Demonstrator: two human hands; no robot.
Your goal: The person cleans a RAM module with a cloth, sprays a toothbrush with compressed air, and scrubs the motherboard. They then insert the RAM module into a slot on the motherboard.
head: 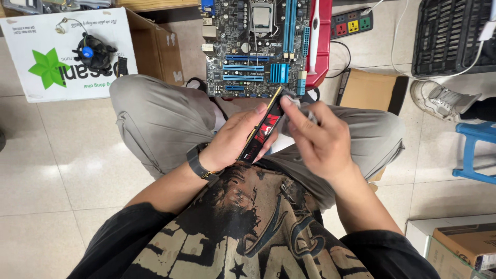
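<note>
Head view is showing a cooler fan (93,51) sitting on a white box (31,31), left of the motherboard (256,46). Just below the motherboard, the left hand (235,139) is gripping a black-and-red memory stick (263,129), fingers wrapped around it. The right hand (318,139) is pinching a small grey cloth (294,103) against the stick's upper end.

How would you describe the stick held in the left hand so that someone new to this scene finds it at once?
Start at the blue-slotted motherboard at top centre, then drop to the knees just below it. There the left hand grips a long, thin memory stick, tilted, while the right hand presses a small grey wad to its upper end. It is the only black-and-red bar with a gold edge.
</note>
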